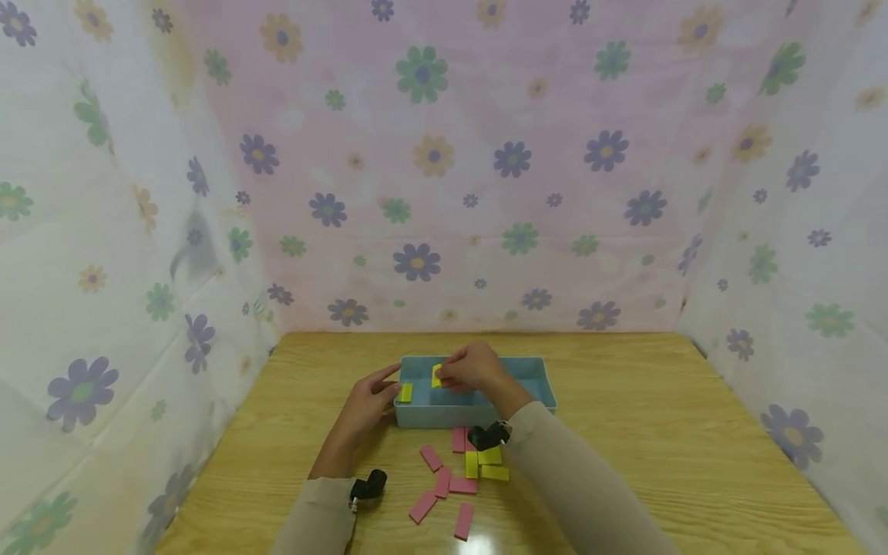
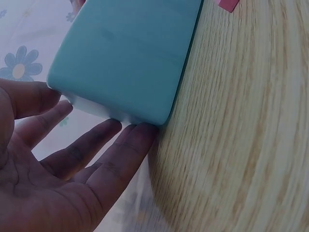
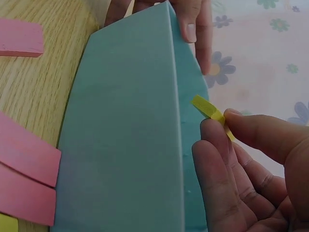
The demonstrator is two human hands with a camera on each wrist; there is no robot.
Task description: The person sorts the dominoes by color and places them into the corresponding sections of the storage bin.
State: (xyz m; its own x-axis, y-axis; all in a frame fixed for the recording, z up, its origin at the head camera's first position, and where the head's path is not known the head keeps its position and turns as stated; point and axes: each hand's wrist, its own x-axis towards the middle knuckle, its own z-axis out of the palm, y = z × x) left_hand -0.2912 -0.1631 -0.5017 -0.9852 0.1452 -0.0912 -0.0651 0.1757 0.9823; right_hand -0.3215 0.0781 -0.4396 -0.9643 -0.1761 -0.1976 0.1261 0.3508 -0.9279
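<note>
A light blue rectangular box [image 1: 444, 417] stands on the table, with one flat yellow block [image 1: 405, 393] inside at its left end. My left hand [image 1: 368, 402] rests against that end; in the left wrist view its fairly straight fingers [image 2: 104, 166] touch the outside of the end wall. Above the box's interior, my right hand [image 1: 473, 367] pinches another yellow block [image 3: 206, 107] between thumb and fingertips. The right wrist view shows this block tilted, just beyond the front rim. The box's floor is partly hidden by the right hand.
Several pink blocks [image 1: 423, 507] lie scattered on the wooden table [image 1: 666, 447] in front of the box. A cluster of yellow blocks [image 1: 495, 474] lies near the right forearm, which partly covers the area. Flowered cloth [image 1: 472, 154] hangs behind and at both sides.
</note>
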